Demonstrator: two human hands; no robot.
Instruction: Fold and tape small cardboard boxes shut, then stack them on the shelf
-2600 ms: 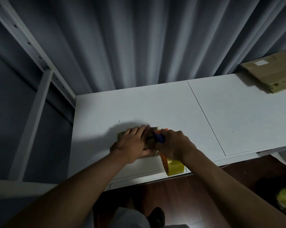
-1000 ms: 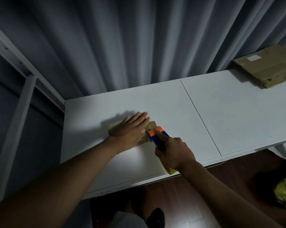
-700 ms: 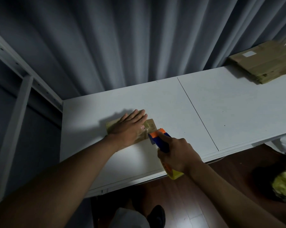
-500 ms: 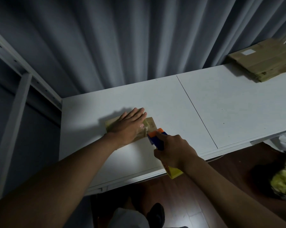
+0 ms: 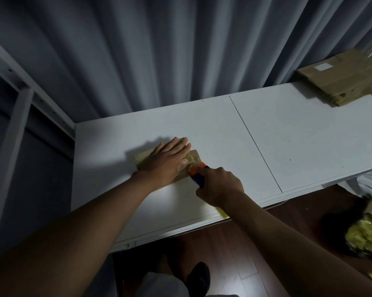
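Note:
A small brown cardboard box (image 5: 194,157) lies on the white table (image 5: 223,133), mostly covered by my left hand (image 5: 168,161), which presses flat on its top with straight fingers. My right hand (image 5: 220,185) grips a blue and orange tape dispenser (image 5: 197,176) whose head touches the box's right end. A strip of tape shows across that end of the box. The dispenser's yellow tape roll (image 5: 222,212) peeks out below my right wrist.
A stack of flattened cardboard boxes (image 5: 343,80) lies at the table's far right corner. White metal shelf posts (image 5: 11,125) stand at the left. Grey curtains hang behind the table. A yellow-green bag (image 5: 367,239) sits on the wooden floor at the right.
My left hand went from gripping the box to lying flat on it. My right hand drew the dispenser back off the box top to its right end.

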